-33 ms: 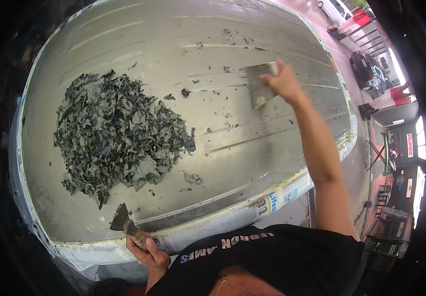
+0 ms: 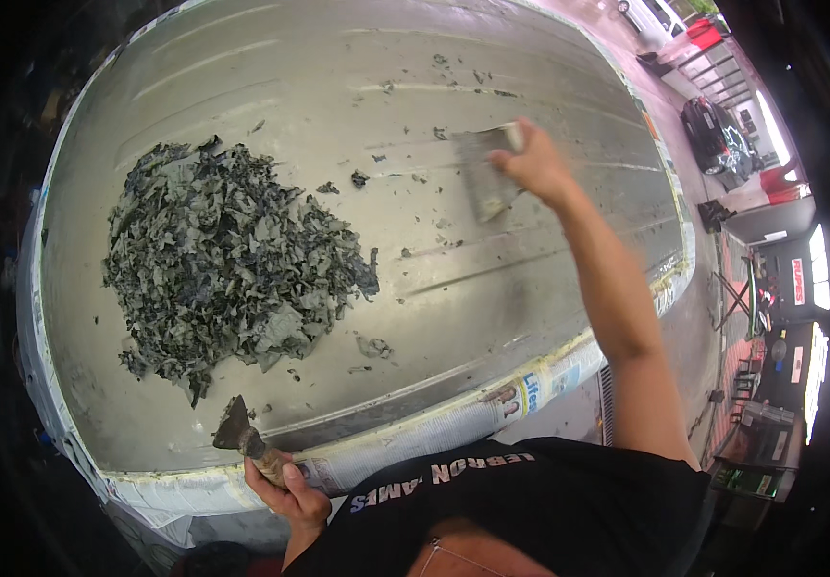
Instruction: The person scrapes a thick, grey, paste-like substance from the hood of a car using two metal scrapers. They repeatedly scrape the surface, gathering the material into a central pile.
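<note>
My left hand [image 2: 290, 492] is closed round the worn handle of a scraper [image 2: 236, 428], its dark, dirty blade pointing up and away over the panel's near edge. Farther out on the right, my right hand [image 2: 535, 165] grips a wide flat scraper blade [image 2: 484, 178] by its right edge. That blade is slightly blurred and lies low over the large bare metal vehicle roof panel [image 2: 434, 308]; whether it touches is hard to tell. A big heap of grey and black peeled paint flakes [image 2: 227, 255] covers the panel's left half. Several loose flakes [image 2: 360, 180] are scattered between heap and blade.
Newspaper masking [image 2: 415, 438] is taped along the panel's near edge and continues round its sides. Raised ribs run across the metal. Beyond the right side are a dark car [image 2: 718, 135], a white vehicle [image 2: 653, 21], and a folding stand [image 2: 737, 298].
My right hand and the wide scraper blade have moved a little to the left across the panel. My left hand with its scraper has stayed nearly still.
</note>
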`<state>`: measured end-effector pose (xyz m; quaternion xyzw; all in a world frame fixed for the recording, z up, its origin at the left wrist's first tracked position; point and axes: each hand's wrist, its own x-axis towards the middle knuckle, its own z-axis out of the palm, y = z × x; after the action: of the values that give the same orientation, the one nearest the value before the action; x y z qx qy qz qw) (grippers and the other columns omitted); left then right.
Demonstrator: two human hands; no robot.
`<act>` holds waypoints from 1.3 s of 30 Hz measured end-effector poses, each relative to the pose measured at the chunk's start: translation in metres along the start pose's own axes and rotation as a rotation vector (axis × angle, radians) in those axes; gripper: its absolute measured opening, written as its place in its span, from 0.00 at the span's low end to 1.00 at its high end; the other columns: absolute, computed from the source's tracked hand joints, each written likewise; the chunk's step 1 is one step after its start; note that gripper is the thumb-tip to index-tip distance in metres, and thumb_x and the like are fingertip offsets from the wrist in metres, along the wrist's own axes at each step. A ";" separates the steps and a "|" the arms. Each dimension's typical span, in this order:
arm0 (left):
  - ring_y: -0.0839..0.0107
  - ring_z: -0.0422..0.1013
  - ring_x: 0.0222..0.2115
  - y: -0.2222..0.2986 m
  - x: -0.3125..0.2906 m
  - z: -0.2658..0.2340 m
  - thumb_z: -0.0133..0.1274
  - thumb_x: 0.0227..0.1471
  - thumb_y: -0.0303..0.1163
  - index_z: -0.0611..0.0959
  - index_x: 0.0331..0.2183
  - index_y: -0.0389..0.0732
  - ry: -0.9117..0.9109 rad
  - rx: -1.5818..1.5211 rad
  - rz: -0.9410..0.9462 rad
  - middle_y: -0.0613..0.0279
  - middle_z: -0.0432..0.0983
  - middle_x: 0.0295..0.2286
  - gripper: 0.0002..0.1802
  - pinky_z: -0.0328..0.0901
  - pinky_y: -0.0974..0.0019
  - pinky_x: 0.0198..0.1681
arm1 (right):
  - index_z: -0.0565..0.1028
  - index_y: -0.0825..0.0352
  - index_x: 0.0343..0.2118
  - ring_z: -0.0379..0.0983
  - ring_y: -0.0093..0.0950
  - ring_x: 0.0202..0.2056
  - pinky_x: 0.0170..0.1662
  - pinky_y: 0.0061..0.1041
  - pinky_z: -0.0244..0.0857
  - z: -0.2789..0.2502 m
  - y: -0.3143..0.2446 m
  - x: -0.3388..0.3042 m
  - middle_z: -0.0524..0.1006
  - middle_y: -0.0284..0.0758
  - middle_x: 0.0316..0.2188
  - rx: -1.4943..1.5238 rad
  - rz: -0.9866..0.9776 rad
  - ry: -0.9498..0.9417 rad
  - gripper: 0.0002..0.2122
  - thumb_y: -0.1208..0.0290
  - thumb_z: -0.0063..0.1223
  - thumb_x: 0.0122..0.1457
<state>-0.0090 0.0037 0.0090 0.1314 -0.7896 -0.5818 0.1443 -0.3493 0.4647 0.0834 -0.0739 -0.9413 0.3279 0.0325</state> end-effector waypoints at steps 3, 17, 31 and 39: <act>0.70 0.63 0.36 0.005 -0.002 -0.007 0.44 0.62 0.35 0.53 0.61 0.26 -0.014 0.033 -0.004 0.52 0.68 0.39 0.34 0.62 0.68 0.39 | 0.72 0.73 0.53 0.76 0.30 0.45 0.51 0.31 0.68 0.004 -0.022 -0.004 0.81 0.43 0.43 -0.032 0.039 0.008 0.24 0.72 0.64 0.52; 0.70 0.63 0.38 0.001 -0.002 -0.004 0.44 0.64 0.37 0.55 0.62 0.29 -0.013 0.036 -0.025 0.55 0.69 0.39 0.33 0.61 0.67 0.45 | 0.74 0.68 0.50 0.78 0.44 0.46 0.50 0.37 0.68 -0.012 -0.030 0.001 0.81 0.49 0.41 -0.066 0.000 -0.004 0.21 0.72 0.62 0.52; 0.70 0.63 0.39 -0.003 -0.001 0.004 0.44 0.64 0.37 0.56 0.62 0.29 0.013 -0.016 -0.009 0.56 0.68 0.40 0.33 0.61 0.67 0.46 | 0.74 0.68 0.49 0.78 0.45 0.44 0.49 0.35 0.69 -0.009 -0.028 -0.002 0.81 0.49 0.40 -0.126 -0.050 0.086 0.20 0.73 0.62 0.52; 0.70 0.63 0.38 0.002 -0.001 0.007 0.44 0.63 0.37 0.58 0.61 0.29 0.048 -0.011 -0.040 0.56 0.68 0.39 0.32 0.61 0.67 0.45 | 0.72 0.70 0.51 0.76 0.31 0.38 0.45 0.31 0.69 -0.008 -0.025 -0.015 0.80 0.39 0.38 0.122 0.106 -0.011 0.22 0.74 0.63 0.53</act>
<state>-0.0112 0.0112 0.0093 0.1602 -0.7800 -0.5855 0.1522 -0.3368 0.4478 0.1047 -0.1197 -0.9144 0.3865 0.0143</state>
